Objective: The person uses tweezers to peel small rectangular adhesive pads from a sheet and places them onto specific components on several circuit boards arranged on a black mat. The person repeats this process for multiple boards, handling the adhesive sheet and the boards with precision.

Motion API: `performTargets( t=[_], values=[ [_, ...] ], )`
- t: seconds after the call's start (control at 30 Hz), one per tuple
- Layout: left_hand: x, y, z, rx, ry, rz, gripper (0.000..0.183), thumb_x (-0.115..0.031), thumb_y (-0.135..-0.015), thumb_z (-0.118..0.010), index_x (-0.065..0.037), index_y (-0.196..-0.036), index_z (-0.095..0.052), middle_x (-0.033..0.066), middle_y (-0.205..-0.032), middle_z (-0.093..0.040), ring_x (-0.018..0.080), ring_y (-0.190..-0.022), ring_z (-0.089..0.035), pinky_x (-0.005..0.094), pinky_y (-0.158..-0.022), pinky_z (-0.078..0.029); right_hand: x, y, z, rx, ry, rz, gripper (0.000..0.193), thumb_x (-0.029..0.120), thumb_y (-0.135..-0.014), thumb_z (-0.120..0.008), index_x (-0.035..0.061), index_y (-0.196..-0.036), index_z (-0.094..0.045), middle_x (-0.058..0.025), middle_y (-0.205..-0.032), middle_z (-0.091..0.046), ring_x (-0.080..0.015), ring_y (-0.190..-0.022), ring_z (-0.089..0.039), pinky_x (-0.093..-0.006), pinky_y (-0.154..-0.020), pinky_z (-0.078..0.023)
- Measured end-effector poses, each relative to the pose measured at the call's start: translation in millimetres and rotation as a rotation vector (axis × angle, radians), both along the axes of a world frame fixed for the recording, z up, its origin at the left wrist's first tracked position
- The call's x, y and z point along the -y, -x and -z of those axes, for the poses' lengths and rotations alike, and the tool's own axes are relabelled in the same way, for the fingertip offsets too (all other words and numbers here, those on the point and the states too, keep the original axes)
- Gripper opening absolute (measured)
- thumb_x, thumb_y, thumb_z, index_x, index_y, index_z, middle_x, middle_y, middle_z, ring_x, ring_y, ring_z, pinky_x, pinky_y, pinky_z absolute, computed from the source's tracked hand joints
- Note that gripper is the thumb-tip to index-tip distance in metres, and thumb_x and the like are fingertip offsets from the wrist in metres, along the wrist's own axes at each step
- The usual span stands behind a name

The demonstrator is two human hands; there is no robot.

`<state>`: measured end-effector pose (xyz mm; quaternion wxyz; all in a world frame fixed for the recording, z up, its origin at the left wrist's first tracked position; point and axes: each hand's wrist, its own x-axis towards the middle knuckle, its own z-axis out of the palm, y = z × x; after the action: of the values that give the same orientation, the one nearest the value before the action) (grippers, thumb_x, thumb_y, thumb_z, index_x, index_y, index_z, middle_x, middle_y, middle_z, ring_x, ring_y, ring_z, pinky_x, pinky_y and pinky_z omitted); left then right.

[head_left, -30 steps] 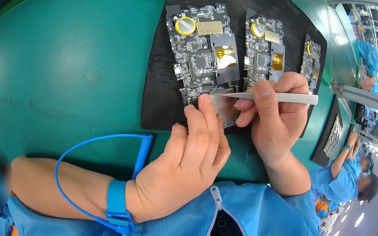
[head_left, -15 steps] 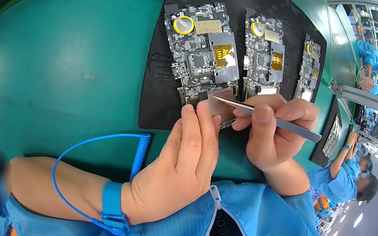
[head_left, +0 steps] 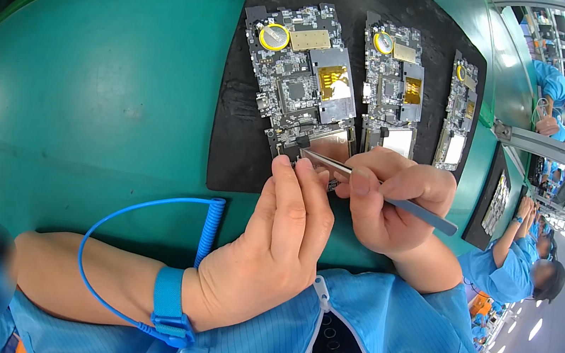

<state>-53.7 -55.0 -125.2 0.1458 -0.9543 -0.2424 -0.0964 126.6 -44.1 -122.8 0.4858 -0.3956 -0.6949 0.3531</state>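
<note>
My right hand [head_left: 394,198] is closed around grey metal tweezers [head_left: 410,209]. Their tips touch down near the lower left part of the nearest circuit board [head_left: 300,72], beside a small black piece [head_left: 302,140] next to a silver metal plate [head_left: 329,143]. My left hand [head_left: 274,240] has its fingers stretched out side by side. Its fingertips rest at the board's lower edge, close to the tweezer tips. That board carries a yellow-rimmed coin cell [head_left: 274,37] and a gold-taped card slot [head_left: 335,83]. My hands hide its lower end.
Two similar boards, a middle one [head_left: 390,91] and a right one [head_left: 459,110], lie on the same black mat [head_left: 228,158]. A coiled blue cord [head_left: 210,231] runs to my left wrist strap [head_left: 168,297]. Co-workers in blue [head_left: 513,271] sit at the right.
My right hand has moved left and slightly down with the tweezers, bringing the tips off the silver plate to its left side. The left hand has hardly shifted.
</note>
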Motion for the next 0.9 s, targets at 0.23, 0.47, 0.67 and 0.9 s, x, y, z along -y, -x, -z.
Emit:
performTargets(
  t=[0.23, 0.47, 0.67, 0.9],
  values=[
    [-2.4, 0.0, 3.3, -0.002, -0.049, 0.015, 0.034, -0.016, -0.088, -0.049, 0.011, -0.104, -0.061, 0.0250, -0.105, -0.056, 0.0383, -0.099, -0.057, 0.0342, -0.078, -0.054, 4.8, -6.6, -5.7, -0.179, 0.008, 0.088, 0.021, -0.009, -0.083, -0.055, 0.0019, -0.093, -0.040, -0.0133, -0.069, -0.061, -0.0131, -0.053, -0.059, -0.0236, -0.049, -0.048],
    [-15.9, 11.0, -40.4, 0.324, 0.652, -0.119, 0.045, -0.017, -0.071, -0.070, 0.004, -0.107, -0.053, 0.0237, -0.105, -0.053, 0.0376, -0.098, -0.053, 0.0408, -0.084, -0.045, 25.9, -90.4, -43.9, -0.366, 0.047, 0.443, 0.011, 0.006, -0.090, -0.046, 0.0022, -0.099, -0.041, -0.0057, -0.060, -0.051, -0.0083, -0.043, -0.043, -0.0174, -0.041, -0.033],
    [-61.3, 32.4, -37.3, 0.669, 1.113, -0.546, 0.051, -0.014, -0.082, -0.067, 0.012, -0.120, -0.046, 0.0166, -0.101, -0.055, 0.0209, -0.080, -0.057, 0.0308, -0.072, -0.049, 61.9, -202.3, -45.2, 0.076, 0.562, 0.925, 0.035, 0.010, -0.083, -0.045, -0.0038, -0.114, -0.055, -0.0080, -0.092, -0.063, -0.0055, -0.045, -0.039, -0.0223, -0.040, -0.030],
    [-97.6, 34.0, -37.5, 0.761, 1.389, -0.694, 0.018, -0.018, -0.086, -0.062, -0.001, -0.090, -0.060, -0.0014, -0.069, -0.055, 0.0031, -0.053, -0.045, 0.0175, -0.042, -0.031, 44.0, -187.5, -22.6, -0.058, 0.770, 0.625, 0.058, 0.030, -0.080, -0.071, -0.0045, -0.121, -0.049, -0.0072, -0.099, -0.057, -0.0150, -0.089, -0.052, -0.0277, -0.070, -0.042]
  ],
)
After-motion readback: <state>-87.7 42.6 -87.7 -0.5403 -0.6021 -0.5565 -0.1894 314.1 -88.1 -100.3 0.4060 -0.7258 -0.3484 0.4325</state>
